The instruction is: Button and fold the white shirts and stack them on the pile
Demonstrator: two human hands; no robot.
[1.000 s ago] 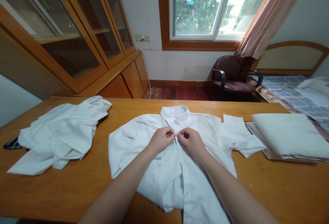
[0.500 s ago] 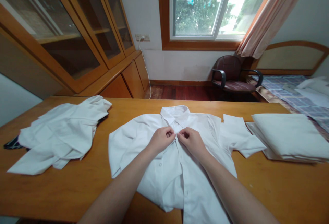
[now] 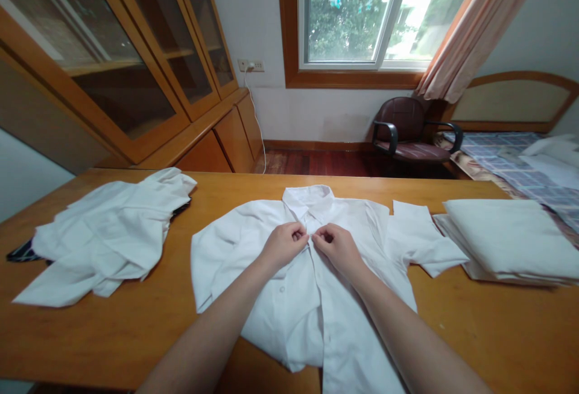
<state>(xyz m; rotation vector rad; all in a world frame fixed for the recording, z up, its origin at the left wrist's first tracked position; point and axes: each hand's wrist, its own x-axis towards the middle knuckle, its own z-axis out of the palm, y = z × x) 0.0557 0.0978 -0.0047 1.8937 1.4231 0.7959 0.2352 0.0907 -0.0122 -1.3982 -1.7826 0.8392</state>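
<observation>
A white short-sleeved shirt [image 3: 271, 303] lies face up on the wooden table [image 3: 136, 333], collar away from me and its hem hanging over the near edge. My left hand [image 3: 284, 243] and my right hand [image 3: 337, 248] meet at the shirt's front placket just below the collar. Both have fingers curled in a pinch on the fabric edges at a button.
A crumpled pile of white garments [image 3: 108, 231] lies on the table's left, with dark cloth under it. A stack of folded white cloth [image 3: 502, 237] sits at the right. Beyond the table are a brown armchair [image 3: 407, 134], a bed [image 3: 511, 152] and glass-door cabinets [image 3: 126, 62].
</observation>
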